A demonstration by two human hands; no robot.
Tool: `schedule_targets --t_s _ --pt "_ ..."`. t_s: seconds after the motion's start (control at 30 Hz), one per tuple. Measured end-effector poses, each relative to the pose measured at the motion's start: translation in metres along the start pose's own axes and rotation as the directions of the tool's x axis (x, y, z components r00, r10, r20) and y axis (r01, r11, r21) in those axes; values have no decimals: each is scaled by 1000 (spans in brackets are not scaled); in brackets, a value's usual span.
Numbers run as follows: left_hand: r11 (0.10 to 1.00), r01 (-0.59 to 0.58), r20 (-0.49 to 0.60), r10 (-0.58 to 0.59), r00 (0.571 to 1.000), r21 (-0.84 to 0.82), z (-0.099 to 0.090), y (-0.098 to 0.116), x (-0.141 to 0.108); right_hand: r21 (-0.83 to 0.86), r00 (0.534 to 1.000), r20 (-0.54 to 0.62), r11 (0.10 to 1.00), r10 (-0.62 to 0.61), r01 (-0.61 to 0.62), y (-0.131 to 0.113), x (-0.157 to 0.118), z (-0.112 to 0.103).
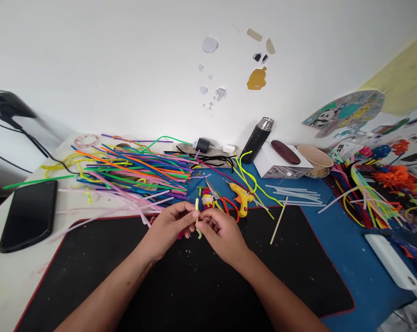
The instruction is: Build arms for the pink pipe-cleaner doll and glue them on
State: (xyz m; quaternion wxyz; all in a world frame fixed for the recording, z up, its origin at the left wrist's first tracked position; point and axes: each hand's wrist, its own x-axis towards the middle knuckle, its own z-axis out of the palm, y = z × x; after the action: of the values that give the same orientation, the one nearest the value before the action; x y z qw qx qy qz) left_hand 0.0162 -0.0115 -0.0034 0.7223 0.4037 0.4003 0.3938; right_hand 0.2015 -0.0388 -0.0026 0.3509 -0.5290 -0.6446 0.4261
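Over the far part of the black mat (201,286), both my hands pinch one short, pale yellow pipe cleaner (196,205). My left hand (172,226) has thumb and fingers closed on its upper part. Lower down, my right hand (224,233) grips it between thumb and curled fingers; its bottom end pokes out below. Just behind my hands lie a small pink and yellow fuzzy piece (207,198), orange-handled scissors (225,203) and a yellow glue gun (243,198). Something magenta (181,234) shows partly beneath my left hand.
Many coloured pipe cleaners (135,166) are heaped at the back left, beside a phone (28,214). Clear glue sticks (298,194), a thin wooden stick (279,220), a black thermos (258,140) and a white box (277,161) stand or lie right. More pipe cleaners (363,193) bunch farther right.
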Motion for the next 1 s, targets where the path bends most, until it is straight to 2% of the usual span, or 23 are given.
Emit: schedule_targets --t_s 0.13,0.3,0.5,0.57,0.63,0.8,0.9,1.0 --pt "997 28 -11 -28 1000 -65 0 0 -1 45 999 -46 999 15 -13 -1 3 5" --pt "992 61 -41 -66 997 -109 -1 1 0 194 999 -13 980 51 -47 -3 5 9" --pt "993 61 -40 -65 997 -99 0 1 -1 226 994 -60 971 90 -74 -3 3 9" --pt "993 35 -67 -42 997 -109 -3 5 -1 261 986 -121 962 115 -81 -1 3 4" --pt "994 -19 -144 3 990 -108 -9 12 -1 325 965 -202 941 165 -93 3 4 -5" --pt "988 -147 -330 124 936 -46 -26 27 3 560 883 -357 826 305 -59 16 9 -33" --pt "984 -176 -357 171 918 19 -31 26 5 626 866 -372 779 334 -31 20 11 -44" --pt "976 -179 -345 212 915 125 -34 20 8 637 868 -370 770 330 -21 19 14 -47"
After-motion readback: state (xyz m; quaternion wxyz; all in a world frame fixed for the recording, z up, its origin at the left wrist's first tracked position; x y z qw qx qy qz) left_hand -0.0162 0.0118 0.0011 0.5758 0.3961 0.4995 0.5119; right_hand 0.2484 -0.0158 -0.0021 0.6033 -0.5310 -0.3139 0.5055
